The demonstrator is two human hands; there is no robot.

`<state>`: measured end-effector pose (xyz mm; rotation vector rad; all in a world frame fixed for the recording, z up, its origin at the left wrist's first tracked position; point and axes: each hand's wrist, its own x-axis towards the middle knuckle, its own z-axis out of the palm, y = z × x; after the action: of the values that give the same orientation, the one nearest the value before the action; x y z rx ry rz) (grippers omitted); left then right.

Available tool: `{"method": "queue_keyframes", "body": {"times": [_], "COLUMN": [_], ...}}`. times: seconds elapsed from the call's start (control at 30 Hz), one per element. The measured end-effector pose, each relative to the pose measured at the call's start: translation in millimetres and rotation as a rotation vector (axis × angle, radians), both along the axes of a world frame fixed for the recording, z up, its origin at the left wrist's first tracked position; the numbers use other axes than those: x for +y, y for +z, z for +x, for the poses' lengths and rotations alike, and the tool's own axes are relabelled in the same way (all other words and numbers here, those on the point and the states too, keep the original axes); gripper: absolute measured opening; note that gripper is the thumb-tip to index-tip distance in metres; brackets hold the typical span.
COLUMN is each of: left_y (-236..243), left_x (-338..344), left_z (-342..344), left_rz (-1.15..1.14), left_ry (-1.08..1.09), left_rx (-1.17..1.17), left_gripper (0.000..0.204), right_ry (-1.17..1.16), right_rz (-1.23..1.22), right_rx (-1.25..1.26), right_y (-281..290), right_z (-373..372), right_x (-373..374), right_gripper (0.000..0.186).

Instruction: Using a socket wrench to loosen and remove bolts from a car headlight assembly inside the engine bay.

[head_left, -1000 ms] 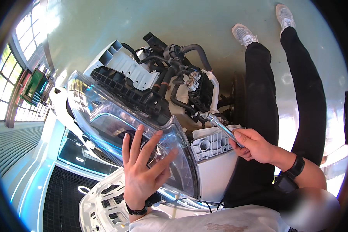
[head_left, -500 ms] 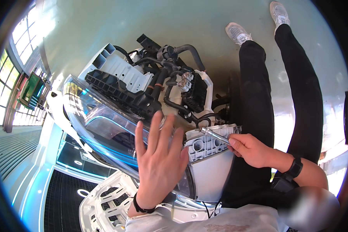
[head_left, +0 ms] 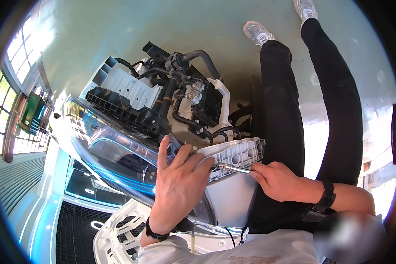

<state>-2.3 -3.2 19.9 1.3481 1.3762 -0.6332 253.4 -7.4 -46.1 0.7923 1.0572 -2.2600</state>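
Observation:
My right hand (head_left: pixel 279 180) is closed round the handle of a chrome socket wrench (head_left: pixel 235 169). Its slim shaft points left, and the tip ends beside the fingers of my left hand (head_left: pixel 178 185). Those fingers are apart and somewhat bent, with the back of the hand toward me, over the inner edge of a clear car headlight (head_left: pixel 112 152). Whether the left fingertips touch the headlight or the wrench tip is hidden. Just beyond the shaft runs a pale ribbed plastic bracket (head_left: pixel 244 154), and below it lies a smooth silvery-white panel (head_left: pixel 230 198).
Beyond the hands, the car's front holds black hoses (head_left: pixel 204 56), a black ribbed box (head_left: pixel 211 108) and a white metal bracket (head_left: pixel 134 90). Legs in black trousers (head_left: pixel 280 105) stand close on the right. A white pierced frame (head_left: pixel 105 240) sits at lower left.
My left hand has lowered slightly, its fingers now more bent. My right hand has brought the socket wrench left and down, so its tip meets the left fingers' edge. The whole view has shifted a little.

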Motion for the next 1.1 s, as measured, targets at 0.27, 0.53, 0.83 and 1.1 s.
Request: {"method": "queue_keyframes", "body": {"times": [0.27,0.53,0.83,1.1], "left_y": [-4,-3,0,2], "left_x": [-6,-5,-1,-3], "left_z": [5,4,4,-8], "left_rz": [0.049,0.072,0.03,0.139], "left_ry": [0.018,0.025,0.07,0.22], "left_rx": [0.056,0.021,-0.035,-0.157], "left_gripper": [0.026,0.021,0.022,0.017], "right_ry": [0.108,0.109,-0.067,-0.235], "right_rz": [0.258,0.244,0.136,-0.27], "right_rx": [0.069,0.029,-0.016,0.094], "right_y": [20,20,18,7], "right_z": [9,7,11,9], "right_x": [-9,-5,-2,6], "right_gripper": [0.013,0.018,0.013,0.03]}}
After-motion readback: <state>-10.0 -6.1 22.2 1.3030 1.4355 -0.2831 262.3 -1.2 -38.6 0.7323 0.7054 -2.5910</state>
